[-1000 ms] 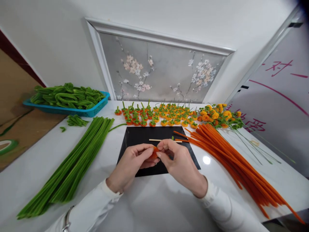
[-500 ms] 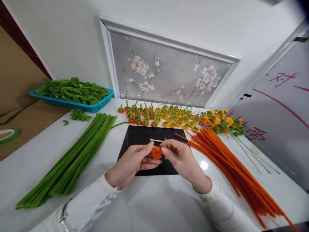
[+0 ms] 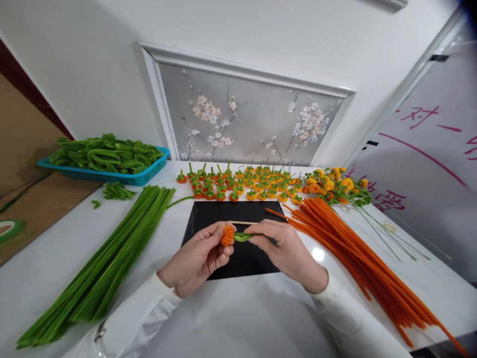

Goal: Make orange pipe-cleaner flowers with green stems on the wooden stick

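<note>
My left hand (image 3: 197, 256) is closed on a small ribbed orange piece (image 3: 227, 235), held above the black mat (image 3: 238, 263). From the orange piece a green fuzzy strip (image 3: 243, 237) runs to the right, and the fingertips of my right hand (image 3: 285, 246) pinch its far end. A thin pale stick (image 3: 240, 223) shows just behind the fingers; whether a hand touches it is unclear. Behind the mat stand several small orange pieces with green tops (image 3: 208, 191) and several yellow ones (image 3: 263, 191).
Long green stems (image 3: 108, 258) lie at the left, orange stems (image 3: 357, 253) at the right. A blue basket (image 3: 151, 171) of green loops stands at the back left. Yellow and orange flowers (image 3: 335, 186) lie at the back right. Green tape (image 3: 13, 230) is at the left edge.
The orange piece has turned sideways and moved slightly left, and the green strip between my hands now shows. My right hand has shifted a little away from it. The camera view has tilted slightly.
</note>
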Action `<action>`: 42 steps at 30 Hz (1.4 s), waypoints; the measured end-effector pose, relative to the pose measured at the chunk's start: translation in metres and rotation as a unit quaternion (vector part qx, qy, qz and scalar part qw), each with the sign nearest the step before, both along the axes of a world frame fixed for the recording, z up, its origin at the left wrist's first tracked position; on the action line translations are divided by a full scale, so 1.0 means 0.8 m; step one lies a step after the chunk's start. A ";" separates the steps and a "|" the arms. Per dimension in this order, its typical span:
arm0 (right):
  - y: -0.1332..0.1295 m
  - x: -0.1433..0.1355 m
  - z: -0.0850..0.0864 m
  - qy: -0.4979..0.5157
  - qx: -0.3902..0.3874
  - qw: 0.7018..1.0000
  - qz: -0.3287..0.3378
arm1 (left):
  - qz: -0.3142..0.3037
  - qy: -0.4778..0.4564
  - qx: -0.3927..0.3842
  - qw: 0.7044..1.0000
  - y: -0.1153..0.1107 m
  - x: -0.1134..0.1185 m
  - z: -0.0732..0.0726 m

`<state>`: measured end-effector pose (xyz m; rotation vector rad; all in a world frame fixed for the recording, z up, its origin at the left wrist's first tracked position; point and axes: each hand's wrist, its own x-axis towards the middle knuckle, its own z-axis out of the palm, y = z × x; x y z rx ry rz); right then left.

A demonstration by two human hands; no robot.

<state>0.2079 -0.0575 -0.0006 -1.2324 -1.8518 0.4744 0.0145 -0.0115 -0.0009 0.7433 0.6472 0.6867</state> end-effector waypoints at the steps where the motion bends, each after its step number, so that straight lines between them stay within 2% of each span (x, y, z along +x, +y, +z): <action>1: 0.000 -0.001 0.000 0.002 0.007 1.000 0.000 | -0.009 -0.019 -0.007 1.000 -0.001 0.000 0.000; 7: -0.003 -0.006 0.003 -0.013 0.040 0.999 0.032 | -0.045 -0.095 -0.036 0.994 -0.004 0.001 -0.005; 12: -0.007 -0.006 0.002 -0.027 0.111 0.993 0.032 | -0.029 -0.074 -0.025 0.997 -0.002 0.002 -0.005; 16: -0.006 -0.006 -0.002 -0.145 0.172 0.974 -0.034 | -0.008 0.033 0.044 0.998 0.000 0.003 -0.002; 20: -0.005 -0.008 -0.003 -0.215 0.178 0.958 -0.058 | -0.005 0.141 0.152 0.978 0.003 0.003 -0.003; 28: -0.009 -0.013 0.002 -0.260 0.146 0.954 -0.039 | 0.004 0.170 0.246 0.954 0.000 0.010 -0.014; 32: -0.011 -0.018 -0.001 -0.237 0.123 0.963 -0.036 | 0.003 0.166 0.320 0.933 -0.004 0.015 -0.022; 35: -0.011 -0.016 0.000 -0.166 0.074 0.983 -0.002 | 0.002 0.191 0.359 0.914 -0.006 0.016 -0.028; 39: -0.006 -0.002 0.007 -0.044 0.012 0.997 0.058 | -0.028 0.189 0.340 0.921 -0.007 0.014 -0.032; 42: -0.001 0.007 0.005 -0.021 -0.002 0.996 0.091 | -0.063 0.178 0.326 0.926 -0.009 0.014 -0.031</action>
